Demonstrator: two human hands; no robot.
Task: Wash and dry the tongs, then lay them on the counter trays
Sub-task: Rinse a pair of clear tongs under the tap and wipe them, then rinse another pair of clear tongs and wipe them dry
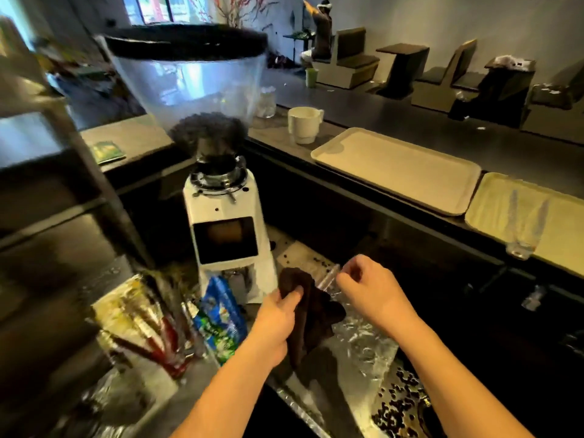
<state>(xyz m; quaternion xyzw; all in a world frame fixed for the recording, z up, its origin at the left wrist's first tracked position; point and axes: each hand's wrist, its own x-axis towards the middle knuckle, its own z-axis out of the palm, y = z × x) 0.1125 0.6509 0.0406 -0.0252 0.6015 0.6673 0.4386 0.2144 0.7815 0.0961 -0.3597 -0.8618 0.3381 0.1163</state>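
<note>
While the left hand (281, 314) clutched a dark brown cloth (311, 314), the right hand (366, 287) pinched the upper end of clear plastic tongs (330, 278), and the cloth was wrapped round their lower part; both hands were closed on what they held and sat close together over the work surface in front of the white coffee grinder (226, 216). By the look of it, washing was over and drying was under way, so this pair had yet to reach a tray.

Two beige trays lay side by side on the raised counter: the nearer tray (395, 167) held nothing that I could make out, while the right-hand tray (493, 200) already carried one pair of clear tongs (526, 222) (faint and blurred, so hard to read). That made two pairs of tongs in sight, one laid down and one in hand. One cloth, one white mug (304, 123) and scattered coffee beans (396, 406) completed the count.
</note>
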